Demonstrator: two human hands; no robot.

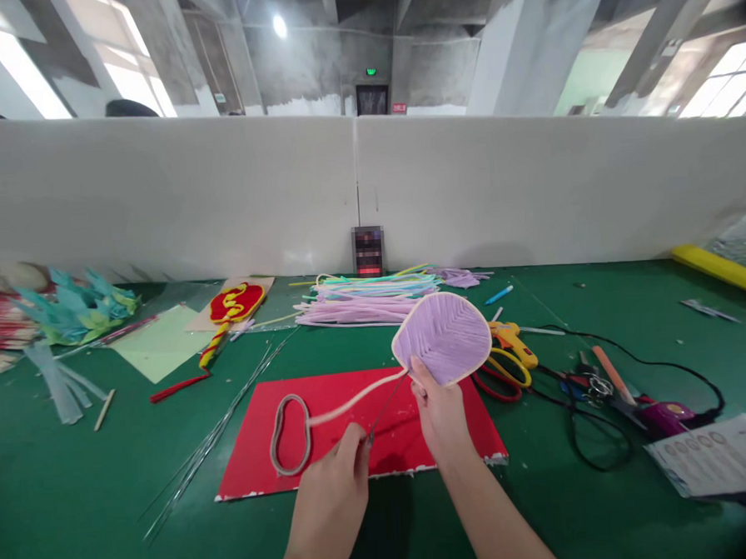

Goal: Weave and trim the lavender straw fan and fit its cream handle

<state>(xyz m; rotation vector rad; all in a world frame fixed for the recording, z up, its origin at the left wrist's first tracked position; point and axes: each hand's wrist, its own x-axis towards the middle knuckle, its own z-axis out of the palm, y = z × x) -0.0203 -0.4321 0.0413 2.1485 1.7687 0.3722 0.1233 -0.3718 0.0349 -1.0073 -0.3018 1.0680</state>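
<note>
My right hand pinches the lower edge of a purple pipe-cleaner fan shape, rounded like a leaf and edged in cream. From its base a long cream pipe cleaner trails left towards a greyish-brown oval loop; whether the two join I cannot tell. A thin dark wire slants down from the same base to my left hand, whose fingers are closed on its lower end. Both hands are above a red board with worn white edges.
Bundled pipe cleaners lie behind the board. Scissors, a yellow glue gun and a black cord are at right. Loose wires, a red-and-yellow fan ornament and green paper lie left. A white partition closes the back.
</note>
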